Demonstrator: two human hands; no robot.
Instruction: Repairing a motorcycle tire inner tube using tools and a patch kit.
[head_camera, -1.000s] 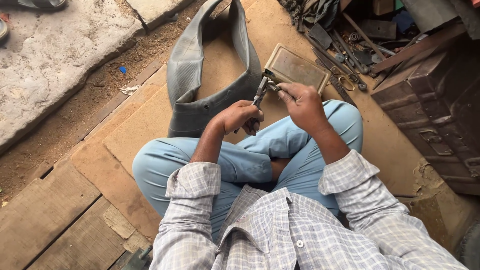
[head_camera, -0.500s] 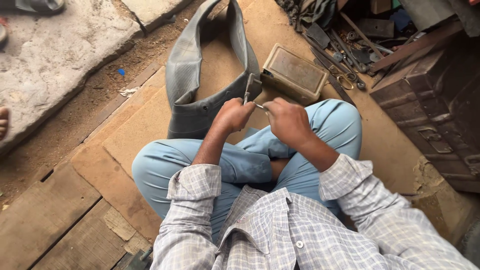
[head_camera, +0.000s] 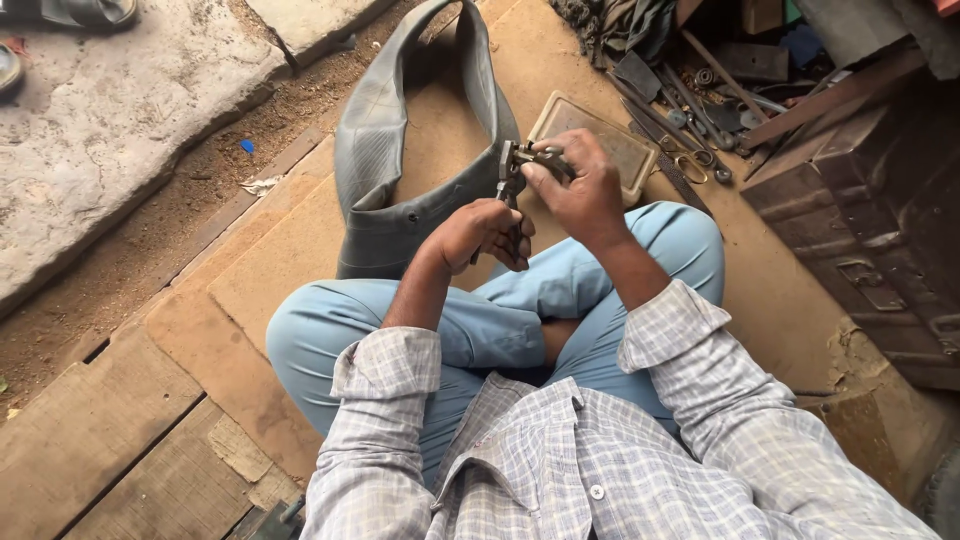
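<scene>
I sit cross-legged in light blue trousers on a wooden board floor. My left hand (head_camera: 488, 232) is closed around the handles of a pair of metal pliers (head_camera: 510, 180), whose jaws point up. My right hand (head_camera: 578, 190) pinches a small metal part (head_camera: 540, 153) at the pliers' jaws. Both hands are raised above my knees. A grey rubber inner tube (head_camera: 375, 150) lies folded in a loop on the floor just beyond my hands.
A flat rectangular metal tin (head_camera: 620, 150) lies behind my right hand. Loose tools and scrap metal (head_camera: 700, 90) are heaped at the upper right beside a dark metal trunk (head_camera: 880, 230). A stone slab (head_camera: 110, 110) and a dirt strip lie to the left.
Both hands have shifted slightly with the pliers, and my right hand has moved up to the jaws, now gripping the small metal part there.
</scene>
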